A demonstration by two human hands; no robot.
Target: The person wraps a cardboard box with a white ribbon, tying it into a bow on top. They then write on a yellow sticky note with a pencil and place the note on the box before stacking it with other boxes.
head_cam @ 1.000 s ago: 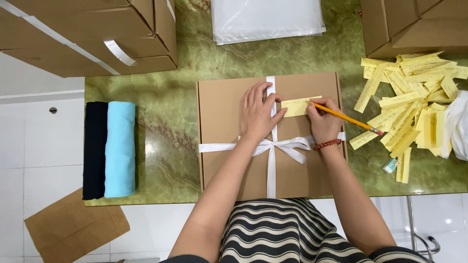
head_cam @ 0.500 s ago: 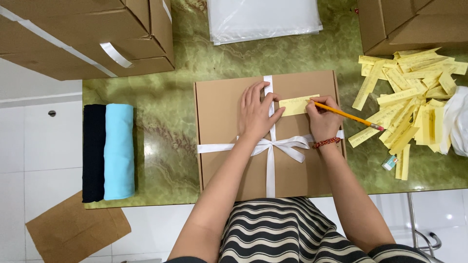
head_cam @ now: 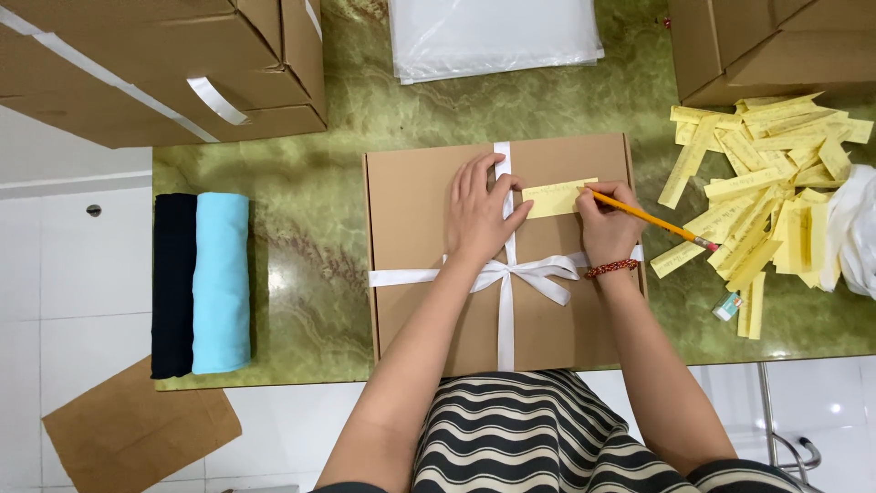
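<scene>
brown cardboard box (head_cam: pixel 429 301), tied crosswise with a white ribbon (head_cam: pixel 505 274), lies on the green marbled table (head_cam: pixel 310 192), and a yellow paper slip (head_cam: pixel 555 197) rests on the box's lid near its far edge, just right of the ribbon. the left hand (head_cam: pixel 479 215) lies flat and open on the lid, fingers spread over the ribbon, thumb touching the slip's left end. the right hand (head_cam: pixel 607 224) is closed around a yellow pencil (head_cam: pixel 652 221) whose tip meets the slip's right end; a heap of yellow slips (head_cam: pixel 776 192) lies right of the box, and black and light-blue folded cloths (head_cam: pixel 201 283) lie left of it.
</scene>
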